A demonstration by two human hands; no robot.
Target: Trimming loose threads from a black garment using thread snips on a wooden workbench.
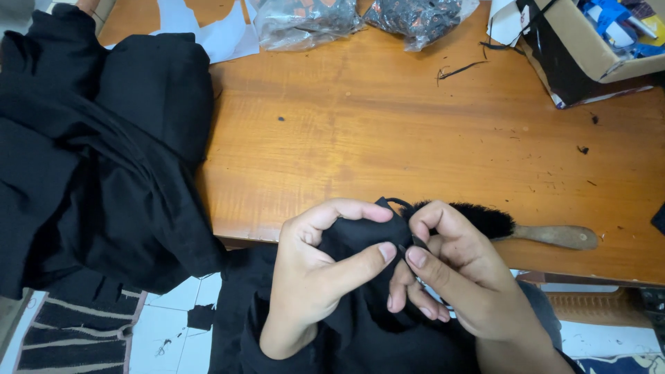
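A fold of black fabric [360,232] is pinched between both hands just in front of the near edge of the wooden bench [388,138]. The left hand [315,266] is closed around the cloth, with the thumb pressed on top and the forefinger curled over the bunched edge. The right hand [450,273] is closed on the same fold from the other side, its thumb and forefinger meeting the left thumb at a small point of cloth, where a thin black thread or loop can be seen above the fingers. The rest of this fabric is draped downward below the hands, towards the lap.

Behind the right hand, a brush with black bristles and a wooden handle [547,235] is laid on the bench near its edge. A large heap of black garments [97,152] is spread over the left end of the bench and hangs past its edge. At the far side, two clear plastic bags of dark pieces [305,24] are seen, with a cardboard box [589,41] at the far right corner. Small scraps of thread are scattered across the bench top.
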